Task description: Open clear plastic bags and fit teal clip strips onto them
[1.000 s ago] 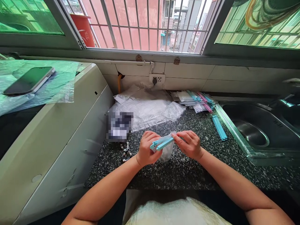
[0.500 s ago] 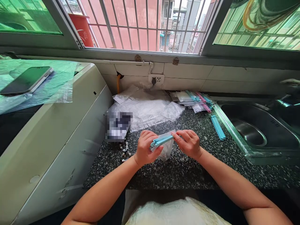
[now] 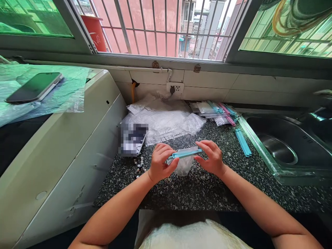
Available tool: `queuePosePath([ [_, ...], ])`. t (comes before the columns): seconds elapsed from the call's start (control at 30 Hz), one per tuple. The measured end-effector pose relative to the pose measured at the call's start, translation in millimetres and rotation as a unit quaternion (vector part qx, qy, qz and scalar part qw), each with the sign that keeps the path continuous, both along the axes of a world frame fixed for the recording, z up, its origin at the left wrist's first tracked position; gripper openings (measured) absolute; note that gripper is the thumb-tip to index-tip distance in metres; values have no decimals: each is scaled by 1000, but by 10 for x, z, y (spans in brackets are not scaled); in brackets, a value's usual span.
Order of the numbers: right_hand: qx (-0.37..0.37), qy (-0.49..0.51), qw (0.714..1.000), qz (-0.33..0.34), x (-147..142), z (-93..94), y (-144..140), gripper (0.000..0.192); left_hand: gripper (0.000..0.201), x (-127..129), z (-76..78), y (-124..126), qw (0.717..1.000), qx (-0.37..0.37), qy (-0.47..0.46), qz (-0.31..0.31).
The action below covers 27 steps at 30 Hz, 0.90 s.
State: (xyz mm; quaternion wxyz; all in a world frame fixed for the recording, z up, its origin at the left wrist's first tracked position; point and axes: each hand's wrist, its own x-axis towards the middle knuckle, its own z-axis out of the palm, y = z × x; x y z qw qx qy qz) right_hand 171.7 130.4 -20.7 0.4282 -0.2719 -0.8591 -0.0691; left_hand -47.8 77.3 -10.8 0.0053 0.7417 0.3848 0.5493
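Note:
In my left hand (image 3: 161, 163), thumb and fingers pinch one end of a light blue bag-sealing clip (image 3: 187, 153). A small clear plastic bag (image 3: 184, 167) hangs from the clip, its upper edge showing above it. At the clip's other end, my right hand (image 3: 211, 157) has its thumb and fingers spread apart around the tip without gripping it. More blue clips (image 3: 243, 143) lie side by side on the counter to the right. Behind them is a stack of clear packets (image 3: 207, 110) with blue clips and a pink clip (image 3: 227, 114).
Clear plastic sheeting (image 3: 166, 119) covers the back of the speckled counter (image 3: 204, 195). A partly blurred-out item (image 3: 132, 139) lies left, near small white bits (image 3: 140, 166). A sink (image 3: 275, 138) bounds the right; a pale appliance (image 3: 77, 145) with a phone (image 3: 35, 88) stands left.
My right hand has let go of the clip's right end, its fingers opening apart. The clip now looks pressed flatter along the bag. My left hand keeps its hold.

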Motion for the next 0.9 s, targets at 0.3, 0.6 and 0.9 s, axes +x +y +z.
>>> queuePosePath([
  [0.3,-255,58,953,152,85,-23,112,16,5,-71,16,35,999,1,-8,-41],
  [0.6,-253,47,955,150,86,-27,112,9,5,-87,1,67,999,3,-21,-44],
  [0.9,-239,32,960,145,90,-29,117,8,2,-79,-1,79,998,-16,-34,-51],
])
